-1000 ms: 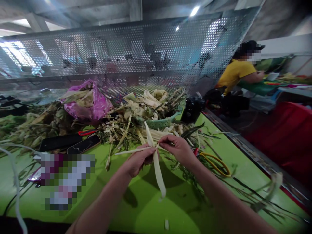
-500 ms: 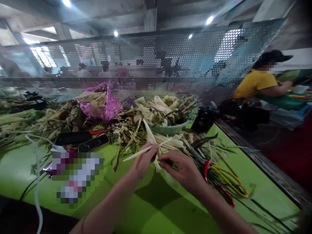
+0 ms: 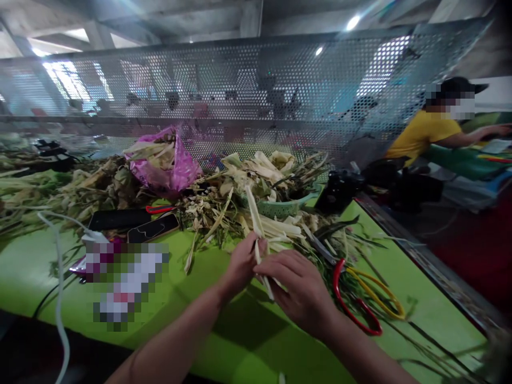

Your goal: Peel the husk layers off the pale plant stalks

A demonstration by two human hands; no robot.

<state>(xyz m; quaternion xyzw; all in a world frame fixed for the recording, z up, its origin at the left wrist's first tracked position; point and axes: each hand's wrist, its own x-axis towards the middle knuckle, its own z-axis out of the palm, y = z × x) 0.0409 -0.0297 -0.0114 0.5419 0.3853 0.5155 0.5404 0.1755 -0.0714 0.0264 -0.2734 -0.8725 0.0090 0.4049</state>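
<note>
Over the middle of the green table, pale corn husk strips [image 3: 253, 210] stand up between my two hands. My left hand [image 3: 243, 258] is closed around them, thumb and fingers pinched at the middle of the strips. My right hand [image 3: 294, 277] is closed on their lower part, just below and to the right of the left. A narrow pale end pokes out beneath the right-hand fingers. More husk strips [image 3: 282, 229] lie on the table right behind my hands. Scissors with red handles [image 3: 338, 282] rest to the right of my right hand.
Yellow-handled scissors [image 3: 380, 296] lie beside the red ones. Behind stand a green basket [image 3: 280, 208] heaped with husks and a pink plastic bag [image 3: 180, 170]. Phones [image 3: 154, 228] and a white cable [image 3: 60, 298] are at left. A person in yellow [image 3: 424, 130] sits at far right.
The strip that stuck out leftward no longer shows; the husks are now gathered into a narrower upright bundle. My right hand has closed over their lower part. The person at right has reached an arm forward.
</note>
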